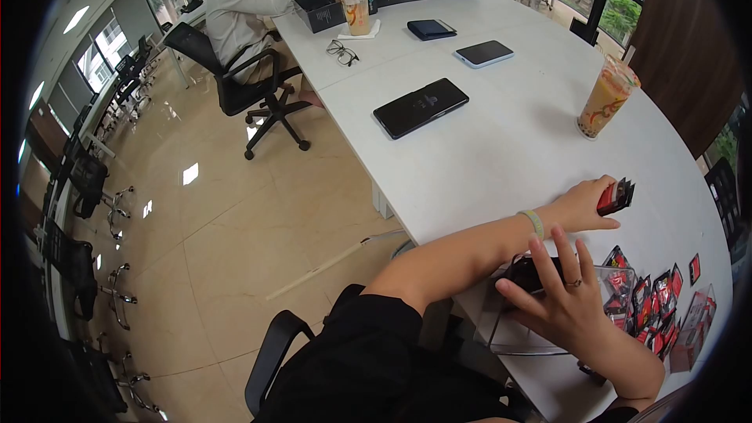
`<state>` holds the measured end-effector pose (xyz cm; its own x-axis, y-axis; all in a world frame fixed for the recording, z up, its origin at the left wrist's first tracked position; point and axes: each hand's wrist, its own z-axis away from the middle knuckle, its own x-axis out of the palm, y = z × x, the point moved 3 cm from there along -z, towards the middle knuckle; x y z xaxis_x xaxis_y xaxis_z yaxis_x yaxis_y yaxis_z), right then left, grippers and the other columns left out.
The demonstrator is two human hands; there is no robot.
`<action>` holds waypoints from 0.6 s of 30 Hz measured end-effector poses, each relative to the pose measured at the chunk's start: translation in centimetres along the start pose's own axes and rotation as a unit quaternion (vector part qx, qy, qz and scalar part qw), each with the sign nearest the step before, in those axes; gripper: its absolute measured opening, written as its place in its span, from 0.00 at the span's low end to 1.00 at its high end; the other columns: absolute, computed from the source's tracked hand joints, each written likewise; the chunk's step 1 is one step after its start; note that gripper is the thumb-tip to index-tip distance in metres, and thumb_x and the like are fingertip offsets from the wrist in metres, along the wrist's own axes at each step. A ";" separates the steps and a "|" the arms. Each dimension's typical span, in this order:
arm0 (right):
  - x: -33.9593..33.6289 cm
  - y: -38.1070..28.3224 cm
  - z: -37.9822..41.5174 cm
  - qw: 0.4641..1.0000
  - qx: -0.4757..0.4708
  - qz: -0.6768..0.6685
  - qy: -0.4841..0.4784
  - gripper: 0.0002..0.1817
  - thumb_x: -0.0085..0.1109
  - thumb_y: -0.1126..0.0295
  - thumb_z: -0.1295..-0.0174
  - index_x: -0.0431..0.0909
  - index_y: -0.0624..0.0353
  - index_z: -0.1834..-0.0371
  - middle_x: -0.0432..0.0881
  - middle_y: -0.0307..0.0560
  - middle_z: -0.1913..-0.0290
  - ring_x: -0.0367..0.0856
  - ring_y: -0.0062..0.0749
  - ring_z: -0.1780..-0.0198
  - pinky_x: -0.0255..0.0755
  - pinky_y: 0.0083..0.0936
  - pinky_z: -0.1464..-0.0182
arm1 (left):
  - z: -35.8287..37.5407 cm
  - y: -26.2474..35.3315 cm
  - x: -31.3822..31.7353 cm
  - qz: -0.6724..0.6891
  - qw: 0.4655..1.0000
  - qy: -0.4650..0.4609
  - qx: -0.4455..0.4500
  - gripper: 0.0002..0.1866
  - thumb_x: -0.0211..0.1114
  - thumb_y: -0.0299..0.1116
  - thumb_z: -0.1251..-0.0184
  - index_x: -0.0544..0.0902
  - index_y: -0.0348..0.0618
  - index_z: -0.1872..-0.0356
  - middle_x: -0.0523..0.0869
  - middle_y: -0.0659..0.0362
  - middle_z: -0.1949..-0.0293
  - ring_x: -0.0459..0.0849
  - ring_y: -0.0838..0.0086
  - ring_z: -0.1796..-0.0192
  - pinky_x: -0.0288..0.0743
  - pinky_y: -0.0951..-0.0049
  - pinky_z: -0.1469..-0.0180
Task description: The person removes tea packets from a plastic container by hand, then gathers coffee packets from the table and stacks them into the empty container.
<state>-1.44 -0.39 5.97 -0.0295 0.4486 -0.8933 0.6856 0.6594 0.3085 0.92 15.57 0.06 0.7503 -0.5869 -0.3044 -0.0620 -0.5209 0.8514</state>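
Observation:
My left hand point(581, 205), with a pale band at the wrist, stretches across the table closed around a small stack of red-and-black sachets point(616, 197). My right hand point(558, 291) is nearer to me, its fingers spread and a ring on one of them. Beneath and behind it are a clear plastic box point(501, 329) and a dark rounded object point(526, 272), whose kind I cannot make out. Beside the right hand lies a loose pile of red-and-black sachets point(656, 305). A single sachet point(695, 269) lies apart, near a second clear box point(692, 329).
The white table point(501, 157) bears a black phone point(421, 107), another phone point(484, 53), a dark wallet point(432, 29), glasses point(342, 52) and two drink cups point(607, 98). A person point(243, 4) sits at the far left on an office chair point(254, 82). Boxes and cables stand beyond.

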 end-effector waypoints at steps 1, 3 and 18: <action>0.0 0.0 0.0 1.000 -0.004 -0.005 -0.008 0.32 0.54 0.49 0.48 0.60 0.22 0.36 0.62 0.49 0.36 0.59 0.54 0.35 0.53 0.55 0.39 | -0.1 -0.1 -0.1 -0.011 1.000 -0.002 0.004 0.36 0.71 0.44 0.55 0.65 0.35 0.47 0.78 0.44 0.59 0.77 0.55 0.55 0.70 0.65 0.51; -0.2 -0.1 0.1 1.000 -0.008 -0.017 -0.021 0.31 0.53 0.47 0.47 0.60 0.22 0.36 0.62 0.50 0.35 0.59 0.54 0.34 0.53 0.54 0.39 | -0.2 -0.3 -0.1 -0.004 1.000 0.007 0.008 0.36 0.71 0.44 0.55 0.66 0.35 0.48 0.78 0.44 0.60 0.77 0.56 0.56 0.71 0.65 0.52; -2.9 15.0 4.5 0.939 0.305 -0.154 -0.037 0.41 0.70 0.67 0.63 0.65 0.64 0.41 0.74 0.58 0.49 0.73 0.49 0.49 0.66 0.35 0.47 | 0.6 0.2 -0.1 0.198 0.977 -0.073 0.001 0.14 0.62 0.30 0.50 0.76 0.34 0.63 0.80 0.59 0.72 0.75 0.78 0.71 0.71 0.76 0.65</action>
<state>12.22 5.46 11.73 -0.2594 0.2352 -0.9367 0.9428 0.2722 -0.1927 0.44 15.16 0.00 0.5653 -0.8248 -0.0081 -0.3300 -0.2352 0.9142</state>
